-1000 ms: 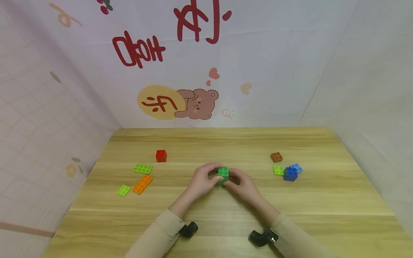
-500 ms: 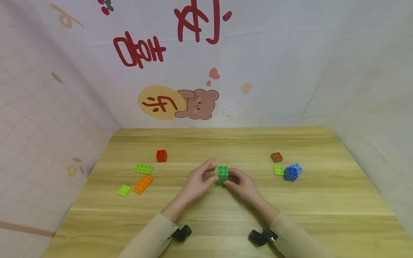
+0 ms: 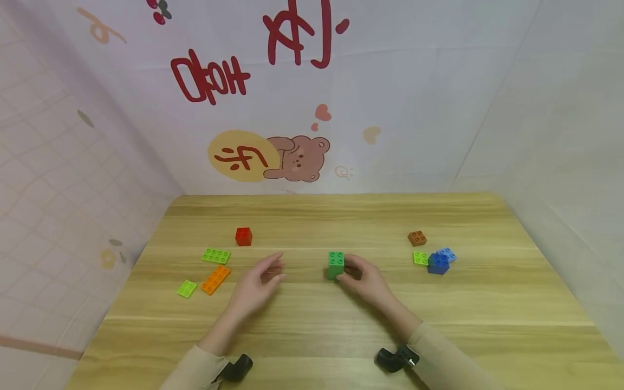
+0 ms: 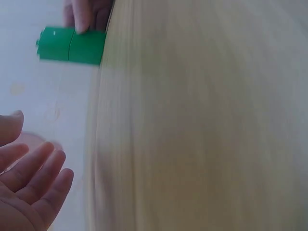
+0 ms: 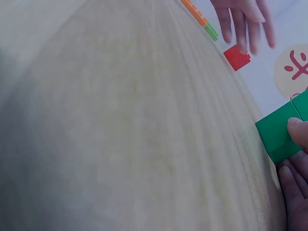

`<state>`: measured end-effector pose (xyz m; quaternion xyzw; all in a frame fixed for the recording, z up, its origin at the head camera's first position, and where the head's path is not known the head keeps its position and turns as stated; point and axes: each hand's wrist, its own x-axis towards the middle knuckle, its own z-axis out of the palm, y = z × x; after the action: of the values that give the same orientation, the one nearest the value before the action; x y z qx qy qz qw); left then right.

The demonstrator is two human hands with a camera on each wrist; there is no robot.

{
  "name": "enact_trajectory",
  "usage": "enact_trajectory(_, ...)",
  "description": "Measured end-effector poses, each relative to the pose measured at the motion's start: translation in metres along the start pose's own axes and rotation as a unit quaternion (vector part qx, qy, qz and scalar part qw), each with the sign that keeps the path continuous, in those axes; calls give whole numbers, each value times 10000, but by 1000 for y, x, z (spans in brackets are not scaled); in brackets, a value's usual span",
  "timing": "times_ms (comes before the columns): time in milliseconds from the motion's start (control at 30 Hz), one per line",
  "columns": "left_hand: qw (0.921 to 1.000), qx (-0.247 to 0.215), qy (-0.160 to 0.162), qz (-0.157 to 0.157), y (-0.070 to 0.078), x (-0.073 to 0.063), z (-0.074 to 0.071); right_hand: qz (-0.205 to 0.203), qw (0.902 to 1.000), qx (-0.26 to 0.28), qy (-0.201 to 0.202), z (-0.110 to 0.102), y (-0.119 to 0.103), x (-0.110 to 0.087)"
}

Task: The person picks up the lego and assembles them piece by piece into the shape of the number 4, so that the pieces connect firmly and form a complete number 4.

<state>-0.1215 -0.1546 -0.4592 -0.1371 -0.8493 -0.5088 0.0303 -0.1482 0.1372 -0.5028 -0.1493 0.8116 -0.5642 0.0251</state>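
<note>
In the head view a stack of two green toy bricks [image 3: 336,266] stands upright at the middle of the table. My right hand [image 3: 365,280] pinches it from the right, with the thumb on its near side. The left wrist view shows the seam between the two green bricks [image 4: 70,45]. My left hand [image 3: 255,283] is apart from the stack, to its left, fingers relaxed and holding nothing. Nearest to that hand lie an orange flat brick [image 3: 215,279], a lime-green long flat brick [image 3: 216,255] and a red brick [image 3: 244,236].
A small lime-green flat brick [image 3: 187,288] lies at the far left. To the right are a brown brick [image 3: 417,238], a lime-green square brick [image 3: 421,258], a dark blue brick [image 3: 439,264] and a light blue brick [image 3: 447,254]. A printed cloth wall [image 3: 390,108] rises behind the table.
My left hand has let go of the green stack and moved left, toward the orange and lime-green bricks. The right hand stays in place with the stack.
</note>
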Motion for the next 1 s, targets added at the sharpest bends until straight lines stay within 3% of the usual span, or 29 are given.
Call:
enact_trajectory(333, 9979, 490, 386, -188, -15, -17, -41, -164, 9995, 231, -116, -6, -36, -7)
enact_trajectory(633, 9915, 978, 664, -549, -27, -25, -71, -330, 9989, 321, 73, -6, -6, -1)
enact_trajectory(1000, 9793, 1662, 973, -620, -42, -31, -91, -474, 9966, 653, 151, -11, -14, 1)
